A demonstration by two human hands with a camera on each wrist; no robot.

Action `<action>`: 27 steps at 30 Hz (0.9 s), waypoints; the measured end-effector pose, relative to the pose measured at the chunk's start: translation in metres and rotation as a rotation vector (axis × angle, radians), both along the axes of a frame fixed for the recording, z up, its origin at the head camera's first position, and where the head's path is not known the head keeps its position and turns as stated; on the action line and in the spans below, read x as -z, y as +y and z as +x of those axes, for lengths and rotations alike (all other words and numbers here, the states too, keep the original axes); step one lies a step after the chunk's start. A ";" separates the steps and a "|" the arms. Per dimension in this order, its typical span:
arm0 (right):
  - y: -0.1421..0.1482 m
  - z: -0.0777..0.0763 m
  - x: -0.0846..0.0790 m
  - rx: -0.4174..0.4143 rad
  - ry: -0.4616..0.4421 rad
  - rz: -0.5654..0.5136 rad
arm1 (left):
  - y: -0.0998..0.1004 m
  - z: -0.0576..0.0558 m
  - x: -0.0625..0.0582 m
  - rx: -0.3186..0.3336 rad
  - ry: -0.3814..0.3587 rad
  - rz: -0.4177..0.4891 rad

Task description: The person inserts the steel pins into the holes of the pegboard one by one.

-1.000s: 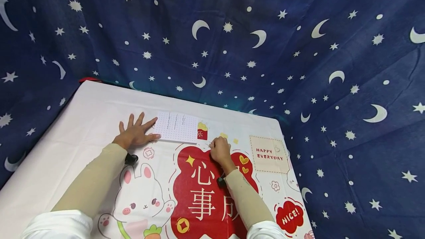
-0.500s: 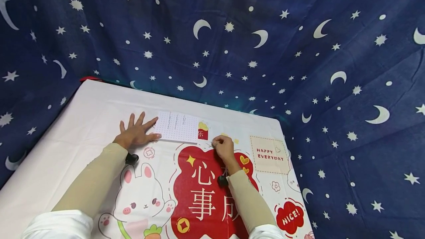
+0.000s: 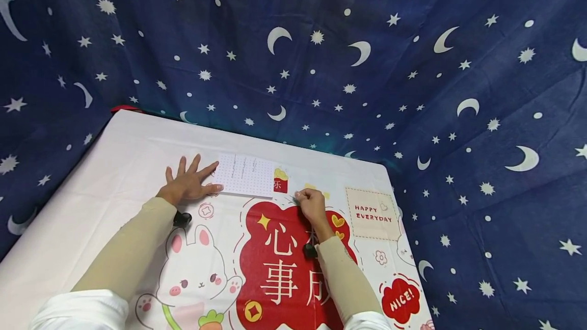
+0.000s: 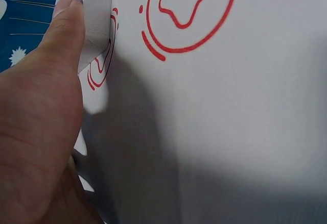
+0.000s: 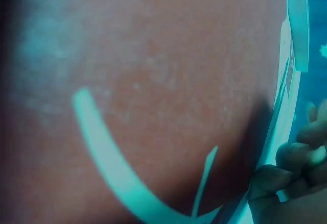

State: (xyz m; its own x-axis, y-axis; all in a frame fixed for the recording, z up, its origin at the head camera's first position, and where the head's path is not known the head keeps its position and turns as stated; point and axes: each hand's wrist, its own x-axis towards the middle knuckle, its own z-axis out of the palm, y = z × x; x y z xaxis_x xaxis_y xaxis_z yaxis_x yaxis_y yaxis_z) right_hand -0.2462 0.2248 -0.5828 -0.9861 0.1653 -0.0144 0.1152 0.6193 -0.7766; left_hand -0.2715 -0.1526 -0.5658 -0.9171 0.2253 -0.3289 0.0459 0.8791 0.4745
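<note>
A white dotted block (image 3: 245,185) lies on the table, with several thin needles (image 4: 36,4) standing up from its top. My left hand (image 3: 187,183) is spread beside its left end. In the left wrist view the left thumb (image 4: 64,35) presses on the block's edge. Right of the block, my right hand (image 3: 313,207) is low over the table, with thumb and fingers drawn together. At their tips shows a thin dark needle (image 3: 293,199), which they appear to pinch. The right wrist view catches the curled fingers (image 5: 291,163) at its edge; what they hold is hidden there.
A white tablecloth (image 3: 137,167) with printed pictures, including a rabbit (image 3: 197,274) and a red patch (image 3: 279,264), covers the table. A dark blue curtain (image 3: 312,90) with moons and stars hangs behind and to the right.
My right hand has shifted slightly right, away from the block, and the thin needle now shows more clearly at its fingertips. The left hand and the block stay in place.
</note>
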 end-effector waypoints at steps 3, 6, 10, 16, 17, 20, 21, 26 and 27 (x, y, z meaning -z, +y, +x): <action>0.000 0.000 0.001 0.022 -0.021 -0.039 | 0.001 0.001 0.001 0.000 -0.002 0.000; 0.000 0.000 0.003 0.029 -0.027 -0.015 | 0.001 0.001 0.001 -0.001 -0.008 0.001; -0.002 -0.003 0.008 0.027 -0.016 0.076 | 0.000 0.001 -0.003 0.004 -0.014 0.002; -0.004 -0.009 0.005 -0.050 0.027 0.261 | -0.002 0.001 -0.006 -0.001 -0.023 0.017; -0.004 -0.009 0.005 -0.074 0.028 0.285 | -0.002 0.001 -0.006 -0.004 -0.025 0.017; -0.004 -0.008 0.004 -0.122 0.002 0.337 | -0.002 0.001 -0.005 -0.001 -0.027 0.015; -0.004 -0.007 0.004 -0.132 -0.011 0.341 | -0.001 0.001 -0.004 0.000 -0.029 0.016; -0.001 -0.006 0.002 -0.120 -0.050 0.204 | 0.000 0.000 -0.002 -0.002 -0.032 0.032; 0.000 -0.006 0.001 -0.108 -0.053 0.151 | 0.001 -0.001 -0.002 -0.002 -0.030 0.037</action>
